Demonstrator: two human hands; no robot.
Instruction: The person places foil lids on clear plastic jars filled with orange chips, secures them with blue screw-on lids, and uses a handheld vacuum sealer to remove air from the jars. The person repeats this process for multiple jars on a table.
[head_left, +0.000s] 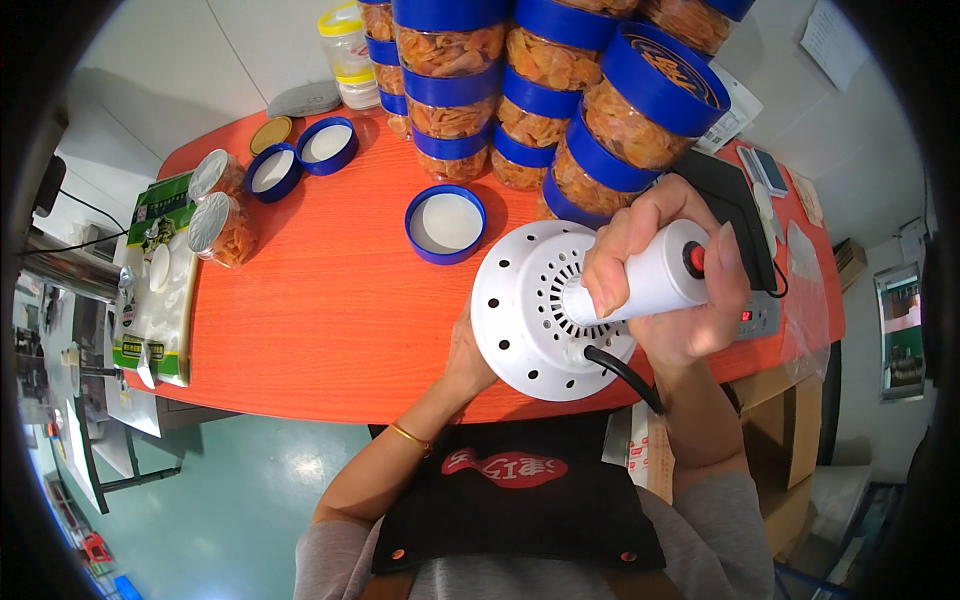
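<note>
My right hand (675, 270) grips the white cylindrical handle of a hand-held induction sealer (517, 315). The thumb is beside the red button on the handle's end. A round white head with black vent holes faces up at me, and a black cord leaves its side. Behind the head's left edge is my left hand (469, 352), its fingers hidden along with whatever is under the sealer. Just beyond the sealer a blue screw lid (448, 225) with a white liner lies upturned on the orange-red table (322, 315).
Stacked jars of orange dried slices (454, 112) with blue lids tower at the back. Two foil-topped jars (223, 229), more blue lids (328, 146) and green-printed pouches (161, 292) are at left. A control unit with a lit display (759, 316) sits right.
</note>
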